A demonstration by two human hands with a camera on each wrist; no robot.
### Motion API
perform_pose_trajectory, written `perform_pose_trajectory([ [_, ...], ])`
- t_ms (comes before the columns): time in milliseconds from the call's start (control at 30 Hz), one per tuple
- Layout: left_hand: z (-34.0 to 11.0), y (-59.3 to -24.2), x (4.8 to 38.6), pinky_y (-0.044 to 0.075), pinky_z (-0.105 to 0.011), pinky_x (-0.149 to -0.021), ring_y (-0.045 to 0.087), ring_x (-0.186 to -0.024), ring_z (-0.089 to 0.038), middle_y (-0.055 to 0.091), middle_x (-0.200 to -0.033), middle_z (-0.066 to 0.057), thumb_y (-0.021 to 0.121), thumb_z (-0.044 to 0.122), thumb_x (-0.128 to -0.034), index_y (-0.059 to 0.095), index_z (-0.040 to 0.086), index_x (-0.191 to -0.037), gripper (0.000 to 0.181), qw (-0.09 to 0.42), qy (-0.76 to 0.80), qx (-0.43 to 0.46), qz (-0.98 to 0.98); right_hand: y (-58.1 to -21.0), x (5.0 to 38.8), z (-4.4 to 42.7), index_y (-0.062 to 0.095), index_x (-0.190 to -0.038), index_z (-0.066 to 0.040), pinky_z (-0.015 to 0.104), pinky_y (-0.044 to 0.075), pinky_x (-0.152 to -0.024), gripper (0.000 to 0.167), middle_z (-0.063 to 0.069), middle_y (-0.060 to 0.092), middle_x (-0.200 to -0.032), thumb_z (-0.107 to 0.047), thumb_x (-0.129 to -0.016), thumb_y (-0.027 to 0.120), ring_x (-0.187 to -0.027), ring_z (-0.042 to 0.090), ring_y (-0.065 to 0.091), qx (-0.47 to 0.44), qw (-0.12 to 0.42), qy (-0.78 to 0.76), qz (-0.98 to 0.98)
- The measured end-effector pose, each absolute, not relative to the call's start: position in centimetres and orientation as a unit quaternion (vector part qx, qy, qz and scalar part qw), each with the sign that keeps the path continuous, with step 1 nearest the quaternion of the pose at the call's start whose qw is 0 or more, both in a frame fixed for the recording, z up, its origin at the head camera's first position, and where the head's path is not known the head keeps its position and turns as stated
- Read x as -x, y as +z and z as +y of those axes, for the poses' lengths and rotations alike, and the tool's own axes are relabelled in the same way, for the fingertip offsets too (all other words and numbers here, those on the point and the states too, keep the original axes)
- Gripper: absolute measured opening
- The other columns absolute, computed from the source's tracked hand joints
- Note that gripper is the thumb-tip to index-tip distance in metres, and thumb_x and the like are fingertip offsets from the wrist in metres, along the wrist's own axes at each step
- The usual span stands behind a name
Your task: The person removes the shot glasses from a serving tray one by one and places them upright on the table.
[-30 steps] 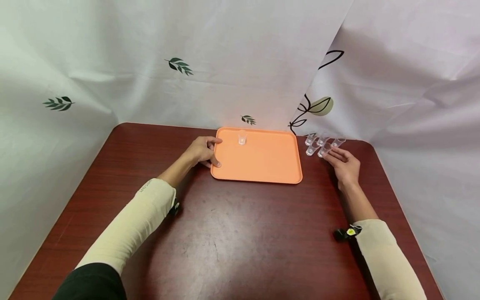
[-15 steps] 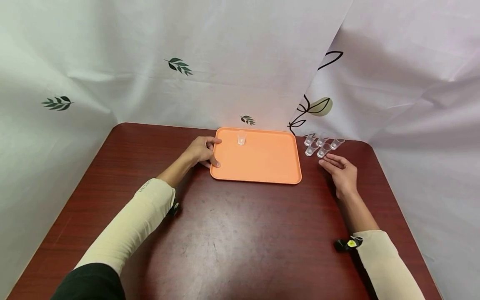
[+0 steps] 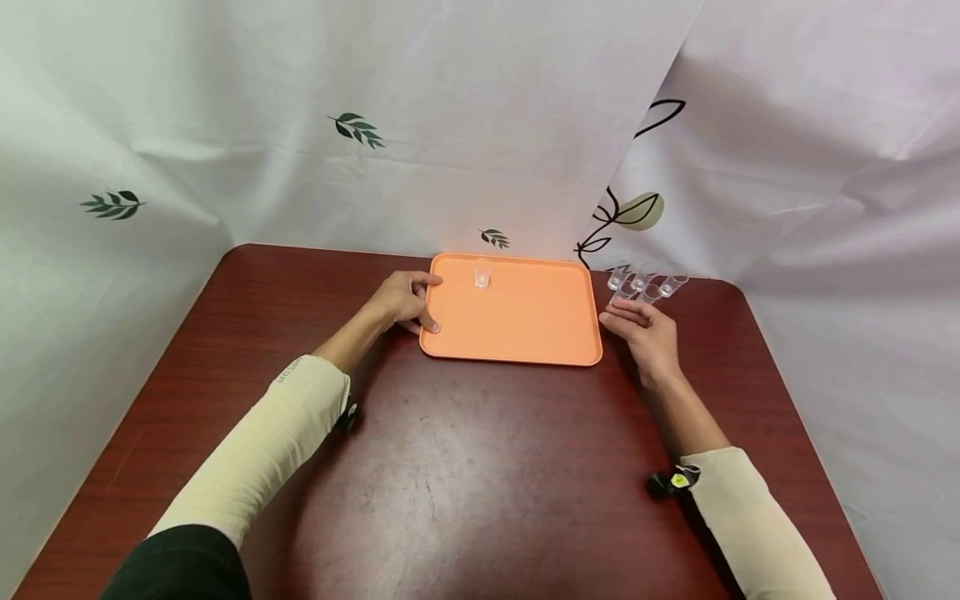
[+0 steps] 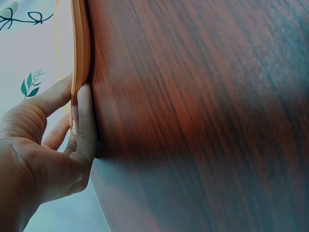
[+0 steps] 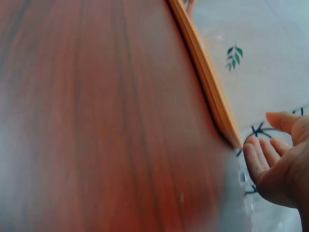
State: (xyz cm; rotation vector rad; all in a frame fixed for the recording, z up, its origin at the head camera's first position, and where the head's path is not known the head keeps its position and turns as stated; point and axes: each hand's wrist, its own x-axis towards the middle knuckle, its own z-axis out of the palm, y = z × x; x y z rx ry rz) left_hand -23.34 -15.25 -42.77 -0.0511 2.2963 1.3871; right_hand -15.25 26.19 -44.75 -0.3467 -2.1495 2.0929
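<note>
My left hand (image 3: 402, 302) holds the left edge of an orange tray (image 3: 525, 325), thumb over the rim and other fingers at its side and underneath, as the left wrist view of the hand (image 4: 53, 145) shows. A small clear plastic cup (image 3: 482, 277) stands on the tray near its back left. Right of the tray, several similar clear cups (image 3: 674, 285) stand grouped on the table. My right hand (image 3: 648, 337) is in front of them, fingers extended and partly covering the front cups. Nothing shows held in it; whether a fingertip touches a cup cannot be told.
The dark red wood-grain table (image 3: 450, 467) has its back edge against a pale curtain (image 3: 247, 125) with leaf prints. More curtain hangs along both sides. Dark wrist devices (image 3: 673, 482) sit at the sleeve cuffs.
My right hand has come away from the front right cup and moved left, now by the front left cup near the tray's right edge. The left hand and tray have stayed put.
</note>
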Motion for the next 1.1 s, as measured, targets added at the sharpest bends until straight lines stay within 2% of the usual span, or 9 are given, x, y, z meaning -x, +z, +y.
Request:
perform_pose_trajectory([
  [400, -15.2, -42.8, 23.3, 0.07, -0.029, -0.058, 0.059, -0.07, -0.013, 0.046, -0.1, -0.006, 0.094, -0.02, -0.0748, 0.063, 0.012, -0.161, 0.096, 0.225, 0.505, 0.016, 0.833, -45.2, 17.2, 22.0, 0.065, -0.143, 0.016, 0.016, 0.069, -0.087, 0.049, -0.006, 0.084, -0.104, 0.003, -0.099, 0.081, -0.094, -0.002, 0.08, 0.081, 0.016, 0.71, -0.699],
  [467, -15.2, -42.9, 23.3, 0.07, -0.029, -0.058, 0.059, -0.07, -0.013, 0.046, -0.101, -0.006, 0.094, -0.02, -0.0746, 0.063, 0.013, -0.161, 0.097, 0.226, 0.504, 0.017, 0.834, -45.2, 17.6, 21.3, 0.065, -0.144, 0.015, 0.016, 0.069, -0.089, 0.049, -0.003, 0.084, -0.107, 0.002, -0.1, 0.081, -0.096, 0.0, 0.081, 0.082, 0.007, 0.709, -0.7],
  [700, -15.2, -43.0, 23.5, 0.07, -0.03, -0.058, 0.059, -0.07, -0.013, 0.046, -0.1, -0.006, 0.094, -0.02, -0.0739, 0.063, 0.012, -0.161, 0.098, 0.228, 0.504, 0.018, 0.833, -45.0, 18.9, 18.7, 0.07, -0.143, 0.01, 0.016, 0.068, -0.092, 0.048, 0.022, 0.08, -0.135, -0.002, -0.098, 0.084, -0.099, -0.002, 0.078, 0.067, -0.006, 0.679, -0.731],
  [833, -15.2, -42.9, 23.4, 0.07, -0.03, -0.058, 0.06, -0.071, -0.013, 0.047, -0.1, -0.006, 0.094, -0.02, -0.0734, 0.063, 0.012, -0.16, 0.098, 0.227, 0.504, 0.018, 0.833, -44.9, 19.6, 17.1, 0.072, -0.142, 0.007, 0.016, 0.068, -0.09, 0.048, 0.027, 0.077, -0.14, -0.005, -0.098, 0.085, -0.096, -0.003, 0.077, 0.062, -0.013, 0.672, -0.738],
  [1100, -15.2, -42.7, 23.2, 0.07, -0.03, -0.059, 0.06, -0.072, -0.014, 0.047, -0.1, -0.006, 0.095, -0.019, -0.0743, 0.063, 0.012, -0.161, 0.097, 0.226, 0.502, 0.018, 0.834, -45.0, 20.6, 13.6, 0.07, -0.143, 0.008, 0.019, 0.069, -0.092, 0.046, 0.032, 0.073, -0.143, 0.002, -0.098, 0.082, -0.096, 0.001, 0.077, 0.064, -0.024, 0.701, -0.71],
])
